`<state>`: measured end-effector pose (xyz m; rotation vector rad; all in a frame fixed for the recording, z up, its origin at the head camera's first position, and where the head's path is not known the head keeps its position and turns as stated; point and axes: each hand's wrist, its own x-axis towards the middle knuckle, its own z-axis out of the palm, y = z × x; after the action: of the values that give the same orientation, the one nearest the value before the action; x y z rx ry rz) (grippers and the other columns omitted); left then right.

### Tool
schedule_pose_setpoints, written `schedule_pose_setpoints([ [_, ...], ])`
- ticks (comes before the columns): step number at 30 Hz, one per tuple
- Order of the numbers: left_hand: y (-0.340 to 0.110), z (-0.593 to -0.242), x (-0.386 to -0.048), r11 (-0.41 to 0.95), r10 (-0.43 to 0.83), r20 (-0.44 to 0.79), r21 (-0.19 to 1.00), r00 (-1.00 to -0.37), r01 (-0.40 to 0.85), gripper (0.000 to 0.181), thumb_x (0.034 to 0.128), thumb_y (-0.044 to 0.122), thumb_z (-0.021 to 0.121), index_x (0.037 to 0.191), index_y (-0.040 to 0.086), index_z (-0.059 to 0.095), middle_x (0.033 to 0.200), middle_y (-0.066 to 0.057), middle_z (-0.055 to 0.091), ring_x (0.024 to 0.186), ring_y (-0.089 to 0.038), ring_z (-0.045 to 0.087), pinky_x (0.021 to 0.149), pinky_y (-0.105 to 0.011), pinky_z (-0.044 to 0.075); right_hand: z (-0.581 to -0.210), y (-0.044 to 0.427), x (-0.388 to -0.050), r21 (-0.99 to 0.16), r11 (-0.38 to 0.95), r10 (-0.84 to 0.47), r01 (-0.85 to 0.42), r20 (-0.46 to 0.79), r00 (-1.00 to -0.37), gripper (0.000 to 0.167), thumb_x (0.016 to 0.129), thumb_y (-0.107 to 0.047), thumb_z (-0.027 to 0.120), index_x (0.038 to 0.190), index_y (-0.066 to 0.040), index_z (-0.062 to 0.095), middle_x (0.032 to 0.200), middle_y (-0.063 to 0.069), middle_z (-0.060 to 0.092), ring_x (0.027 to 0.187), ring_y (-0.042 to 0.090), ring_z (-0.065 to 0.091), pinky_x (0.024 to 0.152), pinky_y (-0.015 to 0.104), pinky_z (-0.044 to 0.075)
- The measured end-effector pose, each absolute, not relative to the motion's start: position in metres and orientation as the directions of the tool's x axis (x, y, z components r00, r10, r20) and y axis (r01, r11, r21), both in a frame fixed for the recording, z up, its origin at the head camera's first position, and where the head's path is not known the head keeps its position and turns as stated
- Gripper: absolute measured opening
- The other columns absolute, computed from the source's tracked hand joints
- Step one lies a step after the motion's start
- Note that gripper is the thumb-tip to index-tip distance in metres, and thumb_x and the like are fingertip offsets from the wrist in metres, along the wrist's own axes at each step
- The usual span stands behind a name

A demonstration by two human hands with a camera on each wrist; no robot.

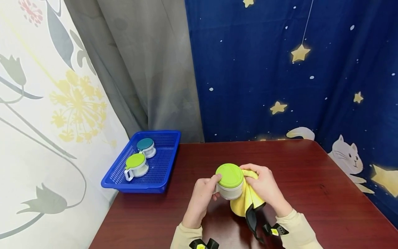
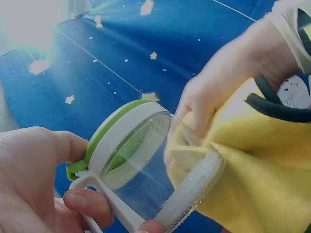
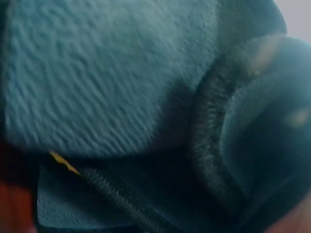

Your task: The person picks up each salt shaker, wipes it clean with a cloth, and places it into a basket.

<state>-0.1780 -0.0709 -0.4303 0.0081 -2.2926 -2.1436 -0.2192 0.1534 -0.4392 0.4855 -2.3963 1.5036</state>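
Note:
My left hand (image 1: 202,193) grips the white handle of a clear seasoning jar (image 2: 146,160), its thumb at the edge of the green lid (image 1: 230,175). The jar is held tilted above the table. In my right hand (image 1: 264,183) is a yellow cloth (image 1: 240,204) with a dark reverse side, bunched against the jar's right side. The left wrist view shows the cloth at the jar's base, where the right fingertips are partly hidden. Dark, ribbed cloth (image 3: 97,82) fills most of the right wrist view and hides the right fingers there.
A blue plastic basket (image 1: 169,162) stands at the table's back left. Inside it are a jar with a green lid (image 1: 135,160) and another with a teal lid (image 1: 145,144). The dark red table (image 1: 295,162) reaches back to the curtains (image 1: 248,86).

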Motion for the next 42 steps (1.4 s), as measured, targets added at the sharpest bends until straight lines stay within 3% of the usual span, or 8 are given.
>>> schedule_pose_setpoints([
  [7,-0.069,-0.433,-0.178,0.043,0.010,-0.009,0.999,-1.000,-0.009,0.057,0.0922,0.041,0.068,0.052,0.014,0.038,0.055,-0.010,0.046,0.052,-0.022,0.054,0.057,-0.031,0.048,-0.448,0.156,-0.220,-0.855,0.361,-0.145,-0.372,0.343,-0.928,0.035,0.082,0.008,0.071,0.105,-0.018,0.075,0.098,0.003,0.072,0.074,0.016,0.068,0.065,0.029,0.057],
  [14,-0.069,-0.433,-0.180,0.048,0.015,-0.012,0.999,-1.000,-0.011,0.059,0.0927,0.045,0.067,0.051,0.015,0.038,0.052,-0.002,0.040,0.051,-0.020,0.052,0.058,-0.031,0.048,-0.448,0.157,-0.218,-0.877,0.328,-0.123,-0.352,0.330,-0.936,0.033,0.082,0.007,0.071,0.104,-0.017,0.076,0.099,0.004,0.072,0.075,0.019,0.068,0.065,0.029,0.057],
  [21,-0.070,-0.434,-0.181,0.055,0.027,-0.026,0.998,-0.999,-0.025,0.058,0.0918,0.045,0.067,0.051,0.015,0.038,0.051,-0.001,0.039,0.051,-0.020,0.052,0.057,-0.030,0.047,-0.444,0.159,-0.214,-0.909,0.260,-0.131,-0.326,0.301,-0.945,0.033,0.083,0.005,0.072,0.106,-0.018,0.076,0.101,0.004,0.073,0.078,0.022,0.069,0.068,0.032,0.058],
  [30,-0.067,-0.434,-0.181,0.082,0.079,-0.041,0.996,-0.996,-0.034,0.053,0.0901,0.042,0.067,0.052,0.012,0.045,0.050,0.000,0.042,0.048,-0.016,0.048,0.053,-0.026,0.044,-0.417,0.168,-0.208,-0.907,0.141,-0.174,-0.397,0.372,-0.912,0.032,0.087,0.007,0.069,0.111,-0.014,0.075,0.108,0.007,0.072,0.087,0.027,0.070,0.072,0.037,0.060],
  [42,-0.066,-0.434,-0.182,0.079,0.109,-0.063,0.995,-0.992,-0.054,0.057,0.0898,0.046,0.069,0.054,0.008,0.046,0.049,0.003,0.039,0.045,-0.014,0.045,0.049,-0.024,0.040,-0.400,0.171,-0.202,-0.896,0.131,-0.206,-0.423,0.393,-0.896,0.033,0.088,0.008,0.068,0.112,-0.014,0.074,0.109,0.007,0.072,0.086,0.027,0.070,0.073,0.037,0.060],
])
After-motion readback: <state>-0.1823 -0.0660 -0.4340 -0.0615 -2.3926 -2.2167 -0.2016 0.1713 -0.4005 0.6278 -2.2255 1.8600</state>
